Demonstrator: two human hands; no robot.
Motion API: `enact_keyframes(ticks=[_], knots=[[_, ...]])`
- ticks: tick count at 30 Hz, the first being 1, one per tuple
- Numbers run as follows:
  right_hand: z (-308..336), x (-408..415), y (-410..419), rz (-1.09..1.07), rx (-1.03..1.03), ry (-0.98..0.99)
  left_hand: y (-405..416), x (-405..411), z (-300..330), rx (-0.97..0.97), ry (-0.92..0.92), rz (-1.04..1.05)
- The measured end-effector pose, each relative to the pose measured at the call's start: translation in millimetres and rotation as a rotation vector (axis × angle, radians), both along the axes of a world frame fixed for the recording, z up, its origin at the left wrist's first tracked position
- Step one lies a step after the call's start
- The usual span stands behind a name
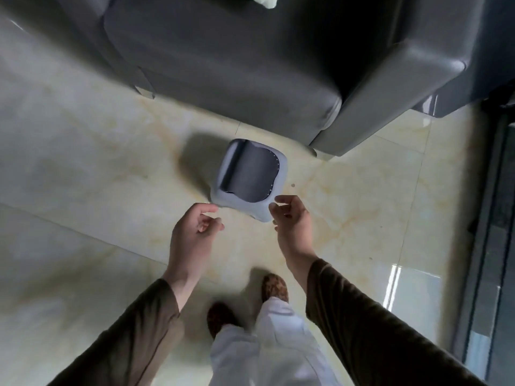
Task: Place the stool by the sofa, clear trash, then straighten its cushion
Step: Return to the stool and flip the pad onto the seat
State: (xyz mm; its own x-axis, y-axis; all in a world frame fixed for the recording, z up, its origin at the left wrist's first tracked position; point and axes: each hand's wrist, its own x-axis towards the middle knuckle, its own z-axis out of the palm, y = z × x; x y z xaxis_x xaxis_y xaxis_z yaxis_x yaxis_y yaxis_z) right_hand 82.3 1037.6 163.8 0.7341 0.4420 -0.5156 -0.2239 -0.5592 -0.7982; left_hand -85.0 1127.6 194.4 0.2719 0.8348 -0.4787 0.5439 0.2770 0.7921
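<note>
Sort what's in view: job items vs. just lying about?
Job:
- stool, on the floor by the sofa
- left hand and right hand, both empty, at the stool's near edge
- white item on the sofa seat, possibly trash

Just about:
- small speck on the floor tile
- dark cabinet at right

stool (pixel 249 178): pale grey, dark grey cushion
sofa (pixel 223 65): dark grey
floor (pixel 83 162): cream, yellowish marbling
sleeves (pixel 376 316): brown
slippers (pixel 274 285): leopard-spotted
trousers (pixel 267 349): white

Brown sleeves (pixel 133 330), white trousers (pixel 267 344), patterned slippers (pixel 274 286)
</note>
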Motion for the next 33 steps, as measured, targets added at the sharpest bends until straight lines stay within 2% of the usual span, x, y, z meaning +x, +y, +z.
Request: enact_keyframes(ticks=[9,17,21,27,33], knots=[[-83,64,54,-0.201,-0.161,0.177,88,94,-63,-0.095,0.071,-0.244],[-158,86,85,-0.231,-0.310,0.314,107,172,-149,-0.072,0.334,-0.612],[-173,84,98,-0.299,-0.342,0.273,111,185,-178,-0.062,0.413,-0.751],[-181,80,106,-0.400,-0.285,0.291,107,186,-198,-0.015,0.371,-0.755],[-174,65,107,-0.522,-0.079,0.380,108,174,-204,-0.080,0.241,-0.647]])
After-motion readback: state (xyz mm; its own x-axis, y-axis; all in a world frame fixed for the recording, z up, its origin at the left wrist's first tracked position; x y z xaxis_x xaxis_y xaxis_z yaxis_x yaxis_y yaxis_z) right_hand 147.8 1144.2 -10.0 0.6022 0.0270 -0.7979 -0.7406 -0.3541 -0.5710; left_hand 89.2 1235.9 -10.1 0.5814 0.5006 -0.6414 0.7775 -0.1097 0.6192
